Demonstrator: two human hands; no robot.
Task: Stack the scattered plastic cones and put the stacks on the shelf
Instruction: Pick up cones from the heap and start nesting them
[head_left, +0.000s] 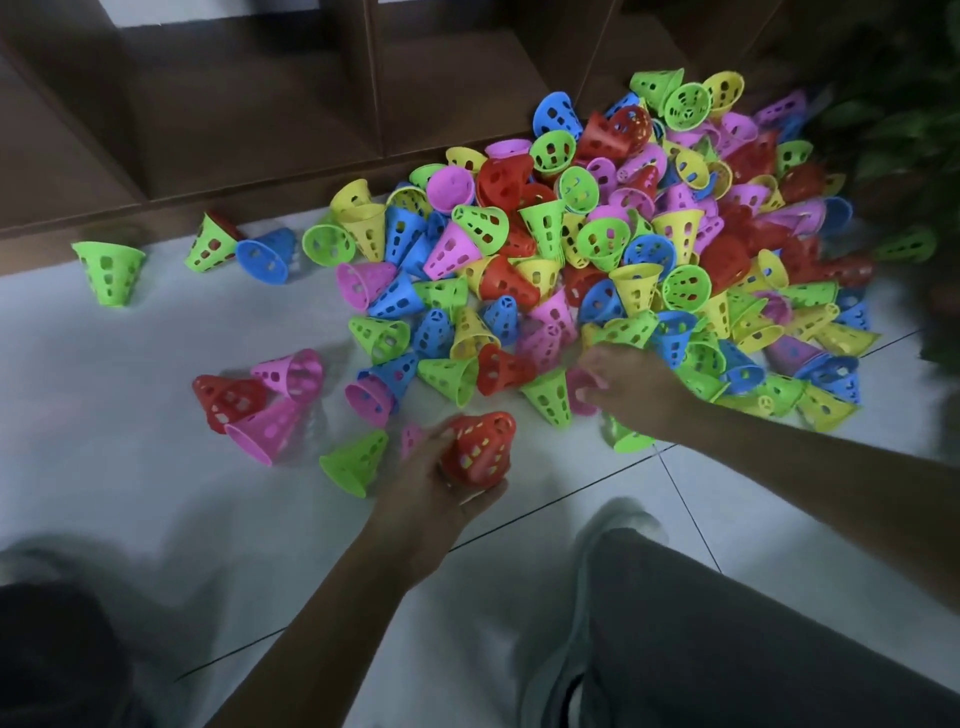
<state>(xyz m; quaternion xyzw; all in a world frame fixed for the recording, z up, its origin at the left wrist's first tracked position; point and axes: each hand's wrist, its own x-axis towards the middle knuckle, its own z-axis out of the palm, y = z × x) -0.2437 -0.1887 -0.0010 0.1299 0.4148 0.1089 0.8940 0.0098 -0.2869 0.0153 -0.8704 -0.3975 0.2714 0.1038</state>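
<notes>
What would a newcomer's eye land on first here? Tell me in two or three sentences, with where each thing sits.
First, the big heap of perforated plastic cones in red, blue, green, yellow and pink, spread over the white tiled floor in front of the dark wooden shelf. Next, the left hand gripping a red cone near the centre, while the right hand reaches into the heap's near edge. A lone green cone stands apart at far left.

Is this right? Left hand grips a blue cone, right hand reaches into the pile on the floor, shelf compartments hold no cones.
Wrong on one point: the head view shows the left hand gripping a red cone, not a blue one. The rest holds: the right hand reaches into the pile on the floor, and the visible shelf compartments hold no cones.
</notes>
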